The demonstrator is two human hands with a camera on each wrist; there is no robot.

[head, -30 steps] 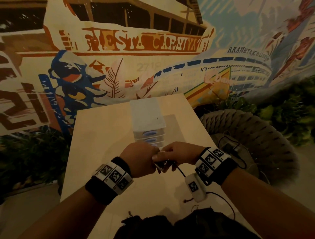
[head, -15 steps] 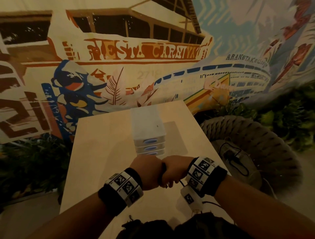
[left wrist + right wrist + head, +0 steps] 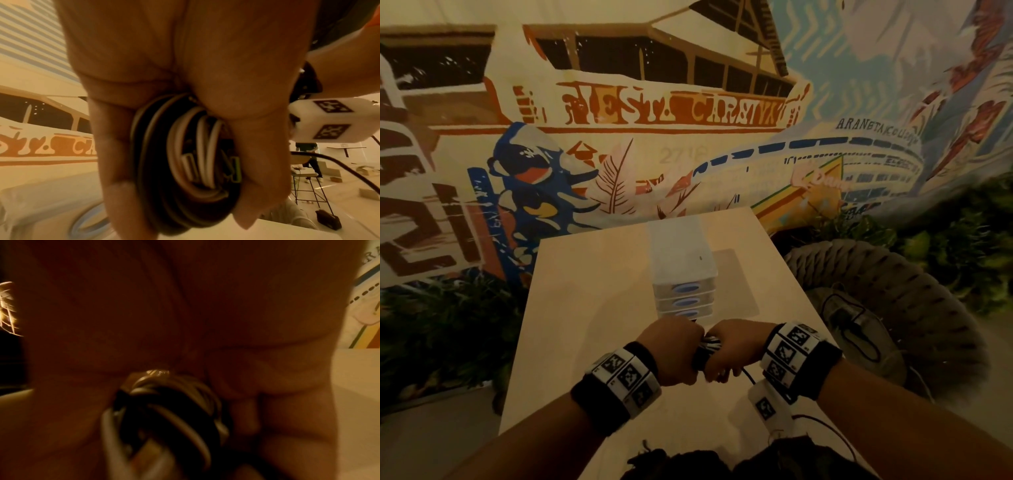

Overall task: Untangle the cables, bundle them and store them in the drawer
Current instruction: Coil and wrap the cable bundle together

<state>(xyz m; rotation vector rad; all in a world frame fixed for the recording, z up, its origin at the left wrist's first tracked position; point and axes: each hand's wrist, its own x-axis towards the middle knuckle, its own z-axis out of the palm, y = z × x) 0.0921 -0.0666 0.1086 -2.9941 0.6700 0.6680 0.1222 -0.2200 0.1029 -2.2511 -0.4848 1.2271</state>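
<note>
A coiled bundle of black and white cables point(image 3: 708, 346) sits squeezed between my two hands, just in front of the small white drawer unit point(image 3: 681, 260). My left hand point(image 3: 675, 349) grips the coil with fingers and thumb curled round it; the left wrist view shows the cable bundle point(image 3: 185, 162) with white plug ends tucked inside. My right hand point(image 3: 729, 349) grips the same coil from the right, and the bundle point(image 3: 164, 410) fills the dark right wrist view. A loose black cable end point(image 3: 748, 375) trails below my right hand. The three drawers with blue handles point(image 3: 686, 301) are closed.
The drawer unit stands on a light wooden table point(image 3: 592, 308) against a painted mural wall. A round woven chair point(image 3: 893, 308) with a black cable on its cushion stands to the right. Green plants point(image 3: 441, 335) line the floor on the left.
Both hands have moved forward, closer to the drawer unit, and closed tighter together on the coil. The dangling cable length below the right hand has shortened.
</note>
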